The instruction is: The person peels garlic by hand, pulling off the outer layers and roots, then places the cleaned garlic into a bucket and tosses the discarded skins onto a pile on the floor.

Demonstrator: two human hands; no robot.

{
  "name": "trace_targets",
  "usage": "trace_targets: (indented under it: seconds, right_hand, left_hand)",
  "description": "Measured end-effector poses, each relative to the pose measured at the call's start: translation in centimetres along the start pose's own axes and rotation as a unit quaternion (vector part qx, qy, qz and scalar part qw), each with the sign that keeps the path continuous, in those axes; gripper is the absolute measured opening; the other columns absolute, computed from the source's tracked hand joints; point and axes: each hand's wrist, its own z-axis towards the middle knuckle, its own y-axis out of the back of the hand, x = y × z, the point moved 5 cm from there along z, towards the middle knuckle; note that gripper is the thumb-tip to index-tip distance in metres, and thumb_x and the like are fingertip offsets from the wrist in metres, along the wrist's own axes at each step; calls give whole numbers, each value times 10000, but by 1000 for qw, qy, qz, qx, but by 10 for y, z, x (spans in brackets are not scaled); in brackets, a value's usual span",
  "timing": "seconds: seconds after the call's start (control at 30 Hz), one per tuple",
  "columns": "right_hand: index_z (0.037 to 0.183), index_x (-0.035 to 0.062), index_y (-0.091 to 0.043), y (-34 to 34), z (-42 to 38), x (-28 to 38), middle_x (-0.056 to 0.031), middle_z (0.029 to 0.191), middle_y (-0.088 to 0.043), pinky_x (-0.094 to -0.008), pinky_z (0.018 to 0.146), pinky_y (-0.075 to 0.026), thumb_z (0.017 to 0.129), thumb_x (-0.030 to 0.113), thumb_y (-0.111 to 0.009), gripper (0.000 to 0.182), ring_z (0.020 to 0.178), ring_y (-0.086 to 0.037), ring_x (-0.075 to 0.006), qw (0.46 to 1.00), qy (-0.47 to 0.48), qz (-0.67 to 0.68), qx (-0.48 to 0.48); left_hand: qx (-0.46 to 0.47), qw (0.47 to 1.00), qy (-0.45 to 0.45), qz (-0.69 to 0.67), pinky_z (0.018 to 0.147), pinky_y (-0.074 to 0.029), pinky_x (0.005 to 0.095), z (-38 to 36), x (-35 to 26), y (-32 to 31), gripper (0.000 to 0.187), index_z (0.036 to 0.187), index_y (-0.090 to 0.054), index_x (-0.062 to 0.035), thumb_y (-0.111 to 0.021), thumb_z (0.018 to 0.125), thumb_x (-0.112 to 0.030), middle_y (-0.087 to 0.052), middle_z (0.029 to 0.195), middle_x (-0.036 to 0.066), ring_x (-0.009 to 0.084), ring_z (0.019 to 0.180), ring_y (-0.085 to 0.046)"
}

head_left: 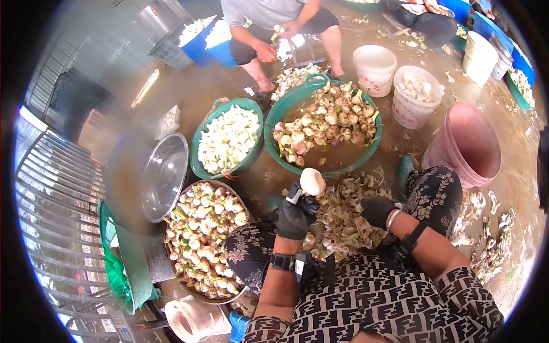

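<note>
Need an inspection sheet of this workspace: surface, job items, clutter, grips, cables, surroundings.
Surface: brown floor, littered with scraps.
Job items: one white bulb held up; brown-skinned bulbs heaped in a green basin; many pale pieces beside it.
Clutter: loose peelings heaped between the wearer's legs.
Grips: gloved left hand holds the white bulb at its fingertips; gloved right hand is by the peelings, contents unclear.
Cables: nothing seen.
Surroundings: another person sits opposite; pink bucket stands at the picture's right.
</note>
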Motion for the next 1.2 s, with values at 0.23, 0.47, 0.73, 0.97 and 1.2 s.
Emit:
trace_targets:
  seconds: [0.23, 0.47, 0.73, 0.97, 1.2]
  right_hand:
    - [980, 42, -572, 64, -4, 48, -146, 867, -617, -386, 669, -462, 697, 295, -708, 403, 777, -598, -306, 960, -20, 225, -164]
    - [940, 29, -531, 90, -10, 78, -89, 729, -590, -321, 571, -455, 697, 146, -710, 323, 630, -572, -186, 897, 11, 239, -372]
    - [824, 0, -579, 90, -10, 58, -159, 814, -614, -337, 643, -470, 727, 76, -620, 130, 728, -608, -286, 893, 66, 191, -403]
    - [955, 44, -558, 48, -1, 4, -179, 865, -608, -428, 706, -461, 725, 89, -516, 239, 800, -580, -366, 958, -98, 155, -222]
    - [967, 67, -597, 44, -1, 16, -160, 911, -628, -401, 697, -476, 741, 143, -573, 239, 816, -610, -320, 997, 53, 57, 12]
  left_hand:
    - [-30, 997, 52, -46, 661, -469, 285, 1, 35, -9, 337, 1207, -445, -35, -441, 906, -186, -548, 1015, 80, 135, 809, -539]
    - [-13, 993, 24, 112, 676, -514, 281, 1, 55, -51, 369, 1233, -427, -37, -482, 888, -157, -556, 1005, 51, 140, 802, -558]
    - [50, 993, 101, -31, 676, -479, 225, -4, 60, -41, 336, 1195, -452, -22, -502, 895, -164, -545, 992, 64, 124, 871, -540]
    - [25, 994, 100, -18, 616, -463, 263, -11, 57, -18, 322, 1179, -459, -35, -497, 891, -174, -555, 920, 71, 129, 810, -555]
    - [-24, 943, -98, 318, 640, -458, 249, 20, -42, 11, 130, 985, -538, -62, -479, 874, -95, -561, 834, 62, 128, 734, -547]
